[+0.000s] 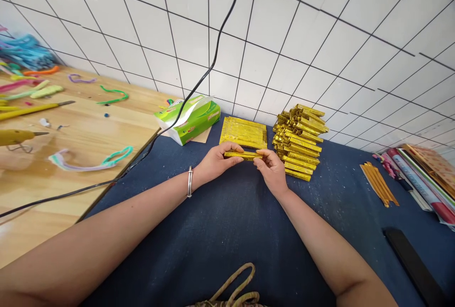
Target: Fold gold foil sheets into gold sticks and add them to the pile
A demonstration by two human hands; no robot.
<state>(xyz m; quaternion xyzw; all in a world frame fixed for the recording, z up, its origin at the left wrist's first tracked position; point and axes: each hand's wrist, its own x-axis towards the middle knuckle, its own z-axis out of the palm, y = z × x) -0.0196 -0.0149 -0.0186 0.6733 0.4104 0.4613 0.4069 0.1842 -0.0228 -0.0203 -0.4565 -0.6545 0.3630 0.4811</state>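
A narrow folded strip of gold foil paper is held level between my two hands. My left hand pinches its left end, and my right hand pinches its right end. Just behind the hands lies a flat stack of gold sheets on the dark blue cloth. To the right of that stack, a tall pile of folded gold strips rises near the tiled wall.
A green tissue box stands at the back left. A black cable hangs across the left side. The wooden table holds glue guns and pipe cleaners. Orange strips, books and a black object lie right.
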